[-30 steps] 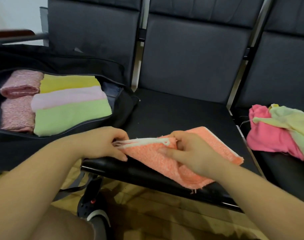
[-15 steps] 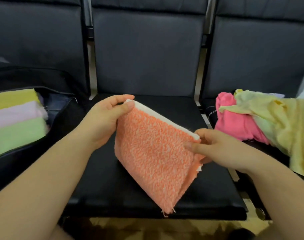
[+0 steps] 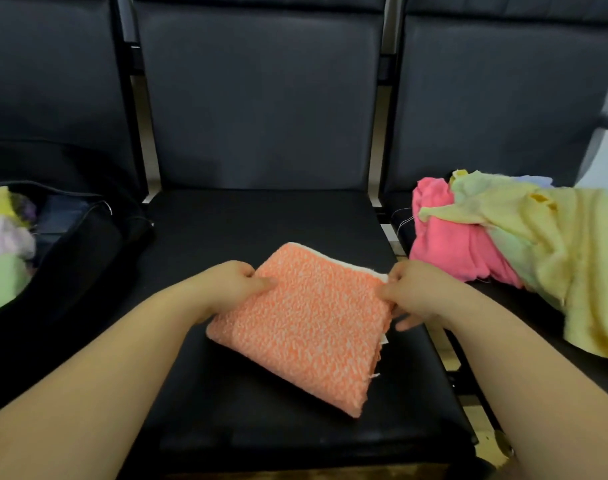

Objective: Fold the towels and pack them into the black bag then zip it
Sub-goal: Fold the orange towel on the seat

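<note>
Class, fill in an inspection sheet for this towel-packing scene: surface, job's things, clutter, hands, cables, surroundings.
Surface: black padded middle seat.
Job's things: folded orange towel lying on the seat; open black bag on the left seat, with folded green towel and others inside; unfolded pink towel and yellow towel heaped on the right seat.
Clutter: nothing seen.
Hands: left hand and right hand each pinch an edge of the orange towel.
Cables: nothing seen.
Surroundings: dark seat backs behind.
</note>
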### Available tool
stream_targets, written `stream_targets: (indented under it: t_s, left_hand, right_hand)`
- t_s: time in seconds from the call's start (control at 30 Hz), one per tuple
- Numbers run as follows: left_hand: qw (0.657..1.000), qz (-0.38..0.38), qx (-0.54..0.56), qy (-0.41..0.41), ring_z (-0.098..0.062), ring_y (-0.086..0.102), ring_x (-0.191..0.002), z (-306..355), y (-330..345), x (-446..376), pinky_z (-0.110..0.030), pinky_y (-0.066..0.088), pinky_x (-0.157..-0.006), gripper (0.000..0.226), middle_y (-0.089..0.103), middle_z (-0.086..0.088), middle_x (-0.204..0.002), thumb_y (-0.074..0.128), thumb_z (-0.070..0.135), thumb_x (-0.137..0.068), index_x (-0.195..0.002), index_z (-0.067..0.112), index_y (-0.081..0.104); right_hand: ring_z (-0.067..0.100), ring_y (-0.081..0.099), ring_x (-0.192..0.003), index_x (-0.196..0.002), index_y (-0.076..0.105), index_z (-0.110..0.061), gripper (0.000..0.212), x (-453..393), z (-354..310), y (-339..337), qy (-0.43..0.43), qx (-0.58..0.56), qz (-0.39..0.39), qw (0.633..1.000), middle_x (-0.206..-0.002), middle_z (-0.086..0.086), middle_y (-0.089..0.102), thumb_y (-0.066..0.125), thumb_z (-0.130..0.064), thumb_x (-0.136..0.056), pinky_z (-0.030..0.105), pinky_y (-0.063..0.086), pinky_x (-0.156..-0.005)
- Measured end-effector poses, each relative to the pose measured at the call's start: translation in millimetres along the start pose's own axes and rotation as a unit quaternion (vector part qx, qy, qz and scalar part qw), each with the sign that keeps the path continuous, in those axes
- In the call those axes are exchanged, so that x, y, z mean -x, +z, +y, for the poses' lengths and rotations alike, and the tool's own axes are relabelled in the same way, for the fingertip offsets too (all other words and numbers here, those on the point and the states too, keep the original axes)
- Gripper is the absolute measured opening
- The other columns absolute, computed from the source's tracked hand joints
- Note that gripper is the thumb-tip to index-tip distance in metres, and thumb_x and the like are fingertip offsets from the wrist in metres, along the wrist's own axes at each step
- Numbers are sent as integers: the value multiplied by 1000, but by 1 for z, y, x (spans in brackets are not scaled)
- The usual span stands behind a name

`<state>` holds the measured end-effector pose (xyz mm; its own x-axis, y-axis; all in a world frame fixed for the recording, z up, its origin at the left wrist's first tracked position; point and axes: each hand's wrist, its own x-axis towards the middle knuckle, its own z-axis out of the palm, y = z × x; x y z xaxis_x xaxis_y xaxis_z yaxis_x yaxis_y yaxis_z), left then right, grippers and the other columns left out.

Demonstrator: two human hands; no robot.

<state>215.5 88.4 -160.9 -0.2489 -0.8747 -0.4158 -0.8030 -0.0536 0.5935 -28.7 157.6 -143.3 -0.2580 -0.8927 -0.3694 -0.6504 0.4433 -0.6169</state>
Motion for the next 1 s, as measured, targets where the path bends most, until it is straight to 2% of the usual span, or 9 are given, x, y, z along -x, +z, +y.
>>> stream_targets:
  t_s: [0.13, 0.23, 0.33, 0.43, 0.57, 0.67, 0.8, 0.9, 1.0]
  left_hand:
    - [999, -10, -46, 2, -11, 56, -88, -3, 7, 3, -26, 41, -69, 36, 58, 5, -98, 56, 55, -87, -97, 20, 58]
    - [998, -3, -53, -13, -9, 55, -84, -3, 14, 6, -23, 40, -61, 41, 57, 4, -97, 58, 55, -86, -101, 17, 57]
    - [991, -75, -68, -84, -12, 56, -75, 3, 15, 20, -24, 45, -54, 52, 54, 1, -88, 51, 58, -89, -111, 11, 54]
    - [967, -110, -198, -114, -12, 53, -59, 2, 9, 46, -23, 45, -54, 56, 56, 0, -69, 42, 65, -89, -89, 11, 57]
    - [958, 129, -229, 111, -10, 58, -99, -6, 11, 67, -28, 47, -86, 47, 60, 11, -109, 48, 64, -85, -114, 27, 49]
    - [956, 6, -188, 227, -6, 27, -140, -10, 33, 80, -24, 22, -114, 75, 28, 16, -152, 42, 72, -81, -147, 39, 25]
    - [954, -58, -176, 235, 7, -7, -138, -33, 52, 81, -21, -4, -114, 100, -2, 20, -157, 26, 87, -63, -150, 41, 10]
    - [921, 33, -231, 313, 6, 6, -138, -54, 51, 90, -20, 4, -115, 95, 10, 25, -150, 32, 86, -66, -148, 40, 19]
    - [884, 156, -239, 370, -5, 47, -127, -78, 53, 92, -30, 37, -109, 79, 50, 14, -138, 29, 82, -78, -138, 33, 46]
  right_hand:
    - [26, 67, -76, -81, 60, -7, 5, -1, 2, 6, -6, 48, 24, 999, -83, 12, 65, 61, -5, -85, 41, 59, -76]
    - [27, 61, -100, -116, 55, -11, 35, 2, -1, 16, -38, 126, 102, 986, -116, 12, 58, 56, -2, -82, 34, 51, -84]
    - [22, 53, -109, -127, 50, -20, 48, 14, -8, 24, -155, 138, 201, 957, -124, 5, 47, 49, 3, -84, 32, 46, -85]
    - [18, 49, -115, -126, 54, -23, 37, 34, -9, 37, -252, 147, 128, 948, -123, -1, 51, 51, -13, -90, 33, 42, -96]
    - [14, 28, -139, -146, 32, -28, 56, 50, 6, 56, -237, 268, -19, 934, -151, -6, 30, 41, -50, -96, 32, 23, -114]
    - [11, 11, -146, -151, 21, -31, 58, 52, 16, 57, -242, 269, -31, 932, -159, -7, 13, 34, -51, -98, 28, 8, -118]
    - [6, -1, -146, -152, 13, -35, 61, 58, 30, 55, -250, 271, -48, 928, -160, -11, 2, 26, -56, -96, 25, -5, -115]
    - [3, 18, -143, -146, 34, -33, 77, 69, 37, 56, -321, 268, 15, 908, -154, -11, 29, 11, -72, -84, 21, -8, -114]
    - [-3, 30, -135, -139, 44, -38, 83, 87, 45, 54, -354, 220, -4, 909, -144, -19, 41, 14, -83, -76, 10, 7, -110]
